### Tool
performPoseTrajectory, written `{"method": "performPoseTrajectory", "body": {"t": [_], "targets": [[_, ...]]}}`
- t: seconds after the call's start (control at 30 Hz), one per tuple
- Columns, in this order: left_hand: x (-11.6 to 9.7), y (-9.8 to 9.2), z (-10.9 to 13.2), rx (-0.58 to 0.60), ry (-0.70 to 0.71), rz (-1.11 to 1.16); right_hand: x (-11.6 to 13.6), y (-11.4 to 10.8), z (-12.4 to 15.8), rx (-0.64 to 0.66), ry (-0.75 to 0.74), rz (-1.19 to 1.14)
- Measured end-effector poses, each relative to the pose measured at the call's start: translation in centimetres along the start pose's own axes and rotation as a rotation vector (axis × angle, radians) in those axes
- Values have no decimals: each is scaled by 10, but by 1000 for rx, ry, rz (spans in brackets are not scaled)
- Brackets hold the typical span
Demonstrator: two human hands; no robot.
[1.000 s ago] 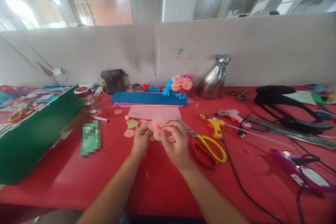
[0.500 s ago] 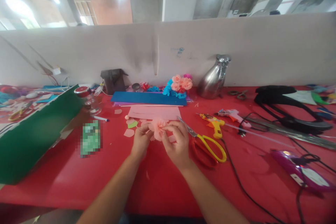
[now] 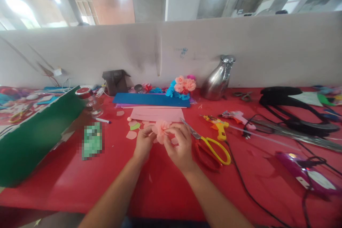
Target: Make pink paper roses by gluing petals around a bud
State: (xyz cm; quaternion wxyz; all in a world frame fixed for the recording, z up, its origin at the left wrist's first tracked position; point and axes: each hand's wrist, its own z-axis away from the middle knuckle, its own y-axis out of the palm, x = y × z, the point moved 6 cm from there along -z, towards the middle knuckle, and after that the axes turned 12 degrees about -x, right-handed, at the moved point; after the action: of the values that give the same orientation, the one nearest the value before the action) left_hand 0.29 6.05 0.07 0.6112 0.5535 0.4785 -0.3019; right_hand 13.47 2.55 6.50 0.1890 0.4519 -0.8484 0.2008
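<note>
Between my hands is a pink paper flower (image 3: 161,130) with layered, ruffled petals, held just above the red table. My left hand (image 3: 143,143) pinches it from the left side, the fingertips partly behind the petals. From the right, my right hand (image 3: 179,146) has thumb and forefinger closed on a petal near the flower's middle. Loose pink paper petals (image 3: 131,135) and a green paper piece (image 3: 135,127) lie left of the flower. A pink paper sheet (image 3: 157,114) is spread beyond it. Scissors (image 3: 213,148) with a yellow and a red handle rest beside my right hand.
To the right lie a yellow glue gun (image 3: 220,128), a pink glue gun (image 3: 242,119) and trailing cables. A steel jug (image 3: 217,82) stands behind, near finished paper flowers (image 3: 184,85). On the left are a green board (image 3: 40,135) and a glass jar (image 3: 91,103).
The flower has tilted slightly in my fingers, its petals now facing a little differently. My right fingers have shifted slightly left on the petal. Other things are still.
</note>
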Motion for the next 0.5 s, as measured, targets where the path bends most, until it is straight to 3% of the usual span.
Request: {"method": "performPoseTrajectory", "body": {"t": [0.5], "targets": [[0, 1, 0, -12, -13, -53, 0, -3, -2, -43, -13, 4]]}}
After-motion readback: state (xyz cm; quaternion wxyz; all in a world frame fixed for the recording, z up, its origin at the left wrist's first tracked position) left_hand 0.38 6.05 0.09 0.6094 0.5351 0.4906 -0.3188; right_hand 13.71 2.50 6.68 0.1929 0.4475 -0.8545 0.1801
